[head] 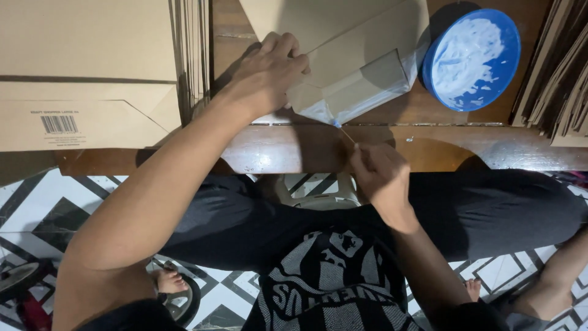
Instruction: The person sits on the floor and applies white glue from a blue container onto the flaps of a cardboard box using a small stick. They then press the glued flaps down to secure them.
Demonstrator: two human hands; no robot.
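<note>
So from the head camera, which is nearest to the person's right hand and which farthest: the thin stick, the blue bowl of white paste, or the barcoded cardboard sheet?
1. Thin stick: pinched in the right hand, at the table edge.
2. Blue bowl of white paste: beyond the hand, on its right.
3. Barcoded cardboard sheet: far off, past the left hand.

Folded envelope (352, 73): matt brown kraft paper, smooth, its flap edge wet and shiny with white paste. Table (294, 147): dark varnished wood, glossy (scuffed near the edge). Bowl (471, 58): smooth blue plastic.
</note>
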